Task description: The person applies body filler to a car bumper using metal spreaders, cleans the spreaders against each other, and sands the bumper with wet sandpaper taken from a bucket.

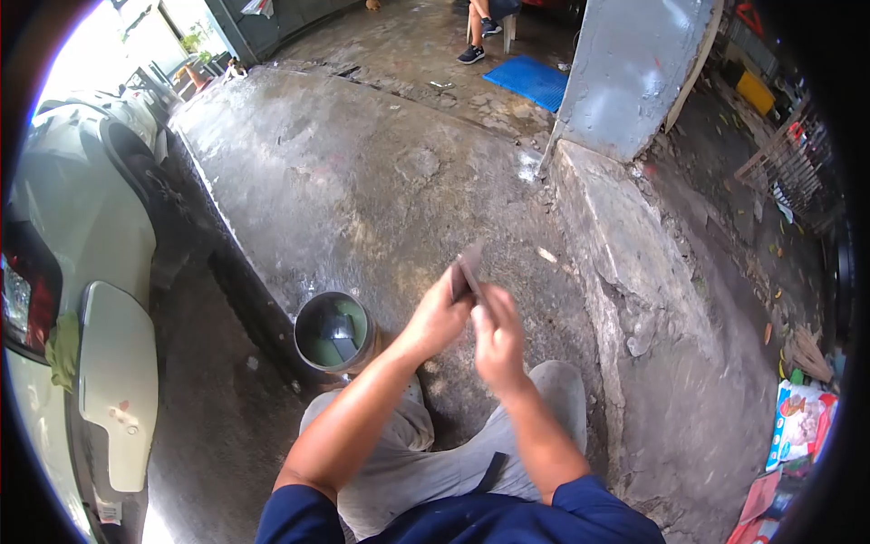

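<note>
My left hand point(439, 317) is closed round a thin dark sheet point(468, 268), perhaps sandpaper, held up between my hands. Against its right side, my right hand point(498, 340) grips the same sheet with bent fingers. Motion smears the sheet and some fingertips, so its exact kind is unclear. Below and to the left of my hands stands a dark round bucket point(300, 348) containing greenish water. A dark flat rectangular piece point(343, 347) sits in that water.
A pale car point(91, 218) and a cream mirror-shaped part point(118, 363) line the left. To the right rise a concrete ledge point(616, 227) and a grey metal post point(625, 72). A seated person's legs point(476, 32) and a blue mat point(527, 82) are further off.
</note>
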Demonstrator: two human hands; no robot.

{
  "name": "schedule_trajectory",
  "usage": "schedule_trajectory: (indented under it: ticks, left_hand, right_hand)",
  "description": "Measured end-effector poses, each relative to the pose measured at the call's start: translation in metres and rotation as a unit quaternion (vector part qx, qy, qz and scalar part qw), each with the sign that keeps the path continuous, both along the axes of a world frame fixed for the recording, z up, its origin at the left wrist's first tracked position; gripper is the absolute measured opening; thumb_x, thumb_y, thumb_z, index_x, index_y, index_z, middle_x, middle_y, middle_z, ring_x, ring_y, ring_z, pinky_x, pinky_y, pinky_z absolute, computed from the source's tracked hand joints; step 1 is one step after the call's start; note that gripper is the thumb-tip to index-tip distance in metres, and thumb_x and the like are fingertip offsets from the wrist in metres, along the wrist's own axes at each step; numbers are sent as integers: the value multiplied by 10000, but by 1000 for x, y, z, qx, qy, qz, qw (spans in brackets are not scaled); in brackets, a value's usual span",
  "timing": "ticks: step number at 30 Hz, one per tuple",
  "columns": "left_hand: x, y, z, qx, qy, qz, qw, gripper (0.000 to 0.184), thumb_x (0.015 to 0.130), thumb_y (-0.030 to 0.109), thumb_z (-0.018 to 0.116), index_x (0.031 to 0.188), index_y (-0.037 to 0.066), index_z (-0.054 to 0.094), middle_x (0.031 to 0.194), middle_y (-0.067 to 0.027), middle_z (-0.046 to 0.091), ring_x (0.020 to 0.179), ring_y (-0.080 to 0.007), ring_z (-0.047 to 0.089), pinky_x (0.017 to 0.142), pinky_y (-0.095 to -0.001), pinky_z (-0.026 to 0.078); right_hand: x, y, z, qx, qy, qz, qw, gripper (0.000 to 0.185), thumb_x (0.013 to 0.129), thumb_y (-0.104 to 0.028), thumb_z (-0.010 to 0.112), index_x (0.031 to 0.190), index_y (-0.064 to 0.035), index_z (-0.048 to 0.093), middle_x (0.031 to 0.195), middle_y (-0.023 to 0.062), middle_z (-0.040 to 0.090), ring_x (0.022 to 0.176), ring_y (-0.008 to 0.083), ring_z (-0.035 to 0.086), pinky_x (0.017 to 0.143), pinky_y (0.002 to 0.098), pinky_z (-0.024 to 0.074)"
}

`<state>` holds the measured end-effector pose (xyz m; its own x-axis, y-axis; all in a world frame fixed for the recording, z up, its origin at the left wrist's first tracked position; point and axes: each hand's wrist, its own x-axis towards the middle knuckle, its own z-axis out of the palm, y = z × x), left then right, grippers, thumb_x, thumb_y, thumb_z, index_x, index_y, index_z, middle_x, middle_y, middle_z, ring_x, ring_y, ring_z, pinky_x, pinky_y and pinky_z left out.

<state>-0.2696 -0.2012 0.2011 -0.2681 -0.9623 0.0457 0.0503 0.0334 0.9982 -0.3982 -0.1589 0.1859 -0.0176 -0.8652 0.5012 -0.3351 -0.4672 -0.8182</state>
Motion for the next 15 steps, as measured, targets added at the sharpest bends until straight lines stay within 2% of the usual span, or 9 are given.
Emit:
schedule_trajectory:
  ticks: [1,4,5,8,9,10,12,14,15]
  left_hand:
    - [11,-2,8,63,-128,-14,990,626,947,21,561,1551,28,397,1435,-142,570,1348,-213,503,1139,-366,383]
    - [7,6,7,81,-146,-40,985,601,959,35,577,1538,23,415,1415,-147,580,1335,-212,509,1123,-365,400]
    - [-2,12,7,-12,-121,0,993,485,986,109,634,1444,-5,523,1308,-135,650,1227,-195,588,1044,-351,469]
    - [14,7,27,184,8,25,982,380,997,202,685,1302,-18,629,1177,-93,710,1088,-164,654,948,-326,517]
    - [23,-3,14,167,10,67,984,342,994,246,707,1217,-12,676,1105,-65,733,986,-140,677,887,-312,537]
    - [26,-6,17,142,36,93,985,344,987,227,715,1233,-7,661,1079,-69,744,938,-143,681,873,-320,542]
    - [33,-15,5,103,-25,149,983,429,949,228,758,1224,-78,637,1140,-140,703,1048,-210,658,924,-356,523]
    - [25,-15,-11,37,-157,276,948,447,943,180,745,1281,-76,605,1253,-191,604,1159,-272,594,1005,-380,480]
    - [19,-13,-18,11,-166,276,946,419,962,157,695,1316,-42,596,1295,-203,549,1211,-300,550,1049,-387,447]
  right_hand:
    - [5,5,5,7,11,20,1000,323,1073,-184,477,1278,27,611,1239,210,608,1167,384,604,997,450,471]
    - [-6,-20,-23,115,-38,-35,992,363,1088,-219,461,1300,45,591,1271,203,608,1189,365,603,1009,426,470]
    - [-15,-26,-24,184,-82,-32,979,379,1098,-232,462,1306,63,575,1294,173,615,1195,319,603,1010,397,462]
    - [-26,-31,-37,199,-348,-51,915,387,1089,-247,510,1306,66,579,1303,152,614,1182,272,598,998,377,452]
    - [-26,-28,-35,187,-409,-81,889,392,1079,-221,539,1336,73,572,1318,160,604,1189,260,596,1029,375,441]
    - [-28,-23,-43,144,-306,-115,934,368,1053,-156,550,1337,76,574,1310,180,610,1196,280,601,1040,387,445]
    - [-28,-8,-59,62,-121,-172,976,341,1042,-105,551,1327,80,582,1290,199,613,1194,288,604,1034,389,457]
    - [-13,7,-55,30,-68,-177,981,321,1071,-130,529,1303,83,594,1268,198,608,1175,263,600,998,370,474]
    - [-5,15,-53,40,-84,-160,983,317,1086,-143,519,1291,84,601,1257,198,605,1166,251,598,980,360,482]
